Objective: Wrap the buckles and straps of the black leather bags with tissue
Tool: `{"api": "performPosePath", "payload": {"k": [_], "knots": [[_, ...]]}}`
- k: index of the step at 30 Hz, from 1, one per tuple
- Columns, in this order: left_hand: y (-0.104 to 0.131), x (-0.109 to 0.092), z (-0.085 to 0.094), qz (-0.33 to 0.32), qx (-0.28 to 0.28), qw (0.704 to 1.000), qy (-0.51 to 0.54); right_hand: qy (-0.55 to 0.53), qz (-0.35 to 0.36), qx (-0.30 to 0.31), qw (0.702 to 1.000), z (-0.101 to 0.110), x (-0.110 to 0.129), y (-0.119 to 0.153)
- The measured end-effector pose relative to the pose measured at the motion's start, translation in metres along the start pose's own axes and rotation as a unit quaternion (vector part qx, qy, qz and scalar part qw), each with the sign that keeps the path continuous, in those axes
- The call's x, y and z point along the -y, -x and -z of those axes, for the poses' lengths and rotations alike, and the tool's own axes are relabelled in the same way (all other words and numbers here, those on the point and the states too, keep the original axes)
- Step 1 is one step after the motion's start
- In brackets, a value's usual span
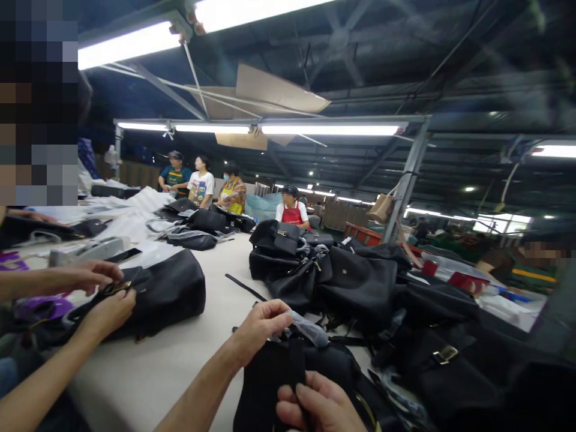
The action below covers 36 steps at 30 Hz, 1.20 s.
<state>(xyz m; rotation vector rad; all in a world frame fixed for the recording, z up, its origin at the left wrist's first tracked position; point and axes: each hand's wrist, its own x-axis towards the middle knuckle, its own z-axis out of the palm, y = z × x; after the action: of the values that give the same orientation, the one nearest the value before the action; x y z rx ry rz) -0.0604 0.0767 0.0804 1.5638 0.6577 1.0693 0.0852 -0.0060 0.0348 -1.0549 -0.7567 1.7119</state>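
A black bag (263, 384) lies in front of me at the table's near edge, with a gold-coloured zipper along its right side. My left hand (263, 327) is closed at its top, thumb and fingers pinched at the end of a bag handle (312, 330) wrapped in clear plastic. Lower down, my right hand (321, 399) pinches a black strap (297, 360) that runs down the bag's front. The strap's lower end is hidden by my fingers.
A pile of black bags (355, 276) rises beyond my hands, and a buckled bag (445, 354) lies to the right. At left, a co-worker's hands (112, 300) work on another black bag (175, 288). White sheets (139, 210) cover the far left table. A metal post (407, 180) stands behind.
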Motion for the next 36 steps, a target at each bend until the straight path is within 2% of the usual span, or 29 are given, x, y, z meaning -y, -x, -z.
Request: {"api": "performPosePath", "payload": {"k": [3,6,8,11,16,18,20,24,27,29,32,34,36], "knots": [[0.003,0.001,-0.001,-0.012,-0.028,1.0,-0.008,0.008,0.032,-0.07,0.997,-0.02,0.004,-0.006],[0.007,0.006,-0.001,-0.031,-0.079,0.996,-0.023,0.016,0.115,-0.125,0.985,-0.037,0.016,-0.011],[0.009,0.01,-0.001,-0.037,-0.109,0.993,-0.036,0.012,0.147,-0.145,0.978,-0.042,0.02,-0.016],[0.008,0.017,-0.001,-0.026,-0.126,0.991,-0.037,0.019,0.164,-0.149,0.975,-0.04,0.015,-0.025],[-0.002,0.022,0.003,0.01,-0.11,0.993,-0.041,0.005,0.205,-0.124,0.971,-0.036,0.005,-0.036],[-0.006,0.018,0.005,0.008,-0.092,0.993,-0.069,0.009,0.207,-0.105,0.973,-0.036,0.005,-0.038],[-0.006,0.009,0.007,-0.014,-0.103,0.989,-0.109,0.02,0.201,-0.081,0.976,-0.035,0.005,-0.036],[0.01,-0.012,0.002,-0.088,-0.162,0.966,-0.181,0.071,0.114,0.002,0.991,-0.025,0.001,-0.026],[0.031,-0.016,-0.006,-0.121,-0.119,0.964,-0.204,0.089,0.033,0.07,0.993,-0.011,-0.005,-0.017],[0.045,-0.011,-0.008,-0.111,-0.092,0.974,-0.173,0.078,0.013,0.106,0.991,-0.002,-0.008,-0.013],[0.057,-0.001,-0.005,-0.05,-0.077,0.996,-0.005,0.077,0.023,0.145,0.986,0.006,-0.009,-0.007],[0.061,0.003,-0.004,-0.006,-0.073,0.991,0.113,0.108,0.033,0.153,0.982,0.008,-0.01,-0.006],[0.063,0.007,-0.007,0.029,-0.096,0.98,0.173,0.156,0.046,0.141,0.977,0.006,-0.011,-0.005]]}}
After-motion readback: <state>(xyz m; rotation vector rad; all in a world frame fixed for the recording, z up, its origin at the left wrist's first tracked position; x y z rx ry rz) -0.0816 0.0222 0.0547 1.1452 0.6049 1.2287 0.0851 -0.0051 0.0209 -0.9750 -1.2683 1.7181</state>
